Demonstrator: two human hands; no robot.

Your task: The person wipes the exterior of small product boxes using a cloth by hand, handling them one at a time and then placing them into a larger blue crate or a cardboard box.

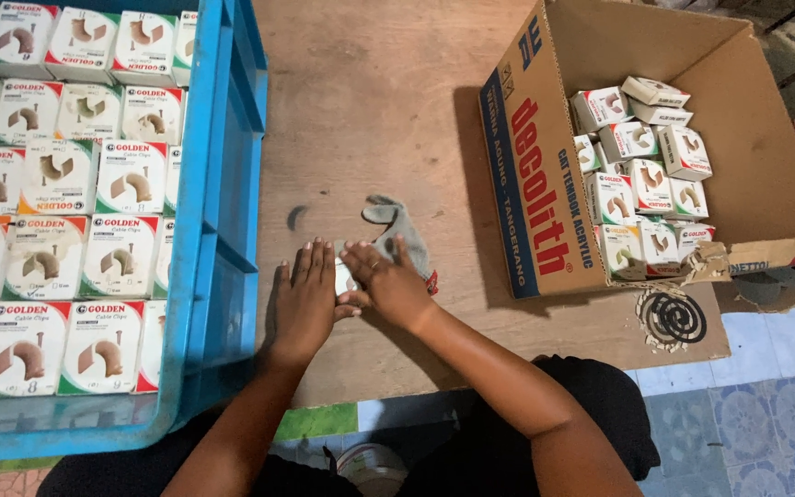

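**Fingers pressed around a small white box**

Fingers of my left hand lie flat and spread on the worn wooden tabletop. My right hand curls over a small white cardboard box, mostly hidden between both hands. A limp grey glove lies just beyond. A smooth blue plastic crate sits left, a brown corrugated carton right. Both forearms angle inward.

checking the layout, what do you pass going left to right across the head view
blue crate of small boxes → left hand → right hand → grey glove → cardboard carton of small boxes → spiral coil
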